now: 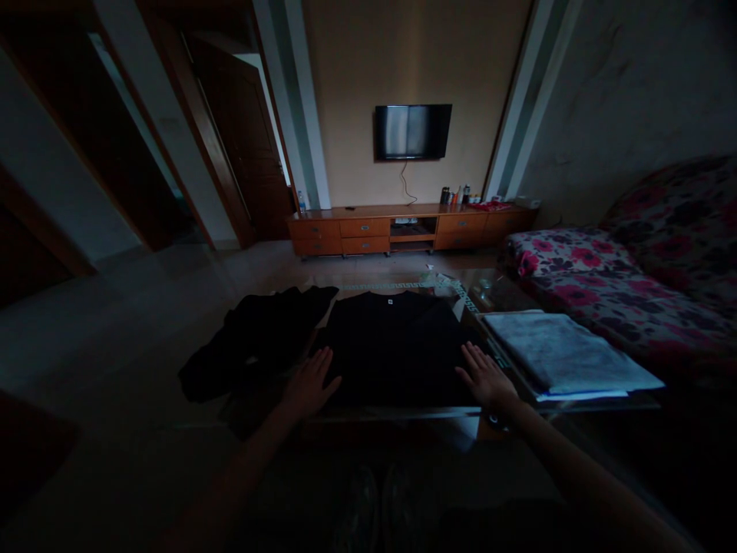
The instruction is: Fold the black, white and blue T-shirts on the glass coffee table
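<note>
Glass table: dimly lit.
Black shirt: spread flat on the table.
Left hand: unclenched, palm down at its left edge.
Right hand: likewise, right edge.
Dark garment: crumpled, left.
Grey cloth: flat, right.

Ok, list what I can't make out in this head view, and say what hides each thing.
All in the head view:
- Bare left hand and bare right hand: palms, hidden by the hands' own backs.
- Flat black fabric shirt: most seams, lost in darkness.
- Small white neck label: print, too small.
- Crumpled black cloth heap: number of pieces, merged in darkness.
- Pink-flowered fabric sofa: far right part, cut off by the right edge.
</note>
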{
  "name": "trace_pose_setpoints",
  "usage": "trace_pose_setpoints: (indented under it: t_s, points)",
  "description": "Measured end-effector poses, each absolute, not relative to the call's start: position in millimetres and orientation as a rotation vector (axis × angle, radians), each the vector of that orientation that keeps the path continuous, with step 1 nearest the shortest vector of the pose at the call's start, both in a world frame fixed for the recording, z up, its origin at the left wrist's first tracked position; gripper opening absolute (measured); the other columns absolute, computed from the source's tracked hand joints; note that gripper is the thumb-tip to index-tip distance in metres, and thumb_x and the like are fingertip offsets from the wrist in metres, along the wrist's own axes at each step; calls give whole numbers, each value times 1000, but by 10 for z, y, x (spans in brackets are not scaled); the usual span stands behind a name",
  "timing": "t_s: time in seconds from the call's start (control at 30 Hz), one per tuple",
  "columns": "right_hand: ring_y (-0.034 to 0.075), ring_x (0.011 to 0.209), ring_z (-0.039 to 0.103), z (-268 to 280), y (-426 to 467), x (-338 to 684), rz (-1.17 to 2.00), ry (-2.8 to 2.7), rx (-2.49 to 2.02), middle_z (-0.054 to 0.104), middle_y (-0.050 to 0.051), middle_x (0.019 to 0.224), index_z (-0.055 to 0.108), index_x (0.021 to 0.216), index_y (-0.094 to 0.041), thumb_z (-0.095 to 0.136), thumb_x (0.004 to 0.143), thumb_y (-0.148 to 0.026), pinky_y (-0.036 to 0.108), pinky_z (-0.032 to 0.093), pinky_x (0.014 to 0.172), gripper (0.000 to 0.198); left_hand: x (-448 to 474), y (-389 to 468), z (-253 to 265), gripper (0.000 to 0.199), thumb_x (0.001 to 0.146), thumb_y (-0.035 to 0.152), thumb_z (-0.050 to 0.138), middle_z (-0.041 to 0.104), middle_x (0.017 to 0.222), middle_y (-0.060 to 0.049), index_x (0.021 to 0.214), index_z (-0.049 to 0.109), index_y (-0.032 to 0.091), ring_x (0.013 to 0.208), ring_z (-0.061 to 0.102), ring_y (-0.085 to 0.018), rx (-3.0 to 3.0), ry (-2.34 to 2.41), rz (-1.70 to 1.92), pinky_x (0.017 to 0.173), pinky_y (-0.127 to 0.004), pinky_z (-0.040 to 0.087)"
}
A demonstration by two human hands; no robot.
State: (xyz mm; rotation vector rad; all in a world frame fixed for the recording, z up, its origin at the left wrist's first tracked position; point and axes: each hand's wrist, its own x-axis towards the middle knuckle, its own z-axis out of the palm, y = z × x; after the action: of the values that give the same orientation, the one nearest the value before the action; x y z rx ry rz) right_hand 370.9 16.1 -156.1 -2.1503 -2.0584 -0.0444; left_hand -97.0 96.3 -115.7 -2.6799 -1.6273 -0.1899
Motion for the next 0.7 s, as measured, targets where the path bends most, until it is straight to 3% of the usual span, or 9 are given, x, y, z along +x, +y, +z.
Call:
trace_pose_setpoints:
  t_s: [0.13, 0.23, 0.33, 0.5, 0.7]
  points:
    - [24, 155, 15, -1661, 96, 3964, -99, -2086, -2135, 18, 10, 167, 27, 160, -10, 25, 100, -56, 42, 18, 126, 75, -1115, 836, -1127, 63, 99, 49, 38, 36, 162, -14, 152, 42, 14, 148, 34, -28, -2474, -1724, -330, 119, -43, 28]
    - [24, 155, 16, -1647, 82, 3904, -118, -2066, -2170, 20, 10, 167, 30, 159, -12, 25, 100, -54, 43, 17, 126, 73, -1116, 696, -1062, 55, 98, 43, 40, 54, 141, -24, 136, 56, 6, 131, 51, -34, -2183, -1969, -433, 106, -45, 41]
    - [23, 155, 17, -1610, 70, 3847, -112, -2066, -2170, 23, 10, 167, 30, 159, -13, 26, 100, -53, 44, 17, 126, 71, -1203, 622, -988, 43, 93, 44, 49, 66, 113, -20, 113, 67, 10, 110, 62, -34, -2129, -2204, -408, 93, -43, 48]
    - [24, 154, 19, -1589, 47, 3838, -108, -2024, -2183, 24, 10, 166, 30, 159, -14, 27, 100, -51, 46, 19, 125, 70, -1432, 630, -916, 29, 84, 41, 61, 71, 97, -9, 93, 72, 16, 91, 68, -25, -2324, -2575, -825, 80, -32, 51]
    - [23, 154, 19, -1607, 48, 3836, -135, -2029, -2185, 24, 9, 166, 31, 159, -12, 28, 99, -53, 42, 18, 125, 72, -1489, 605, -842, 22, 77, 40, 67, 68, 105, -9, 79, 74, 20, 100, 65, -25, -2377, -2229, -1097, 94, -36, 51]
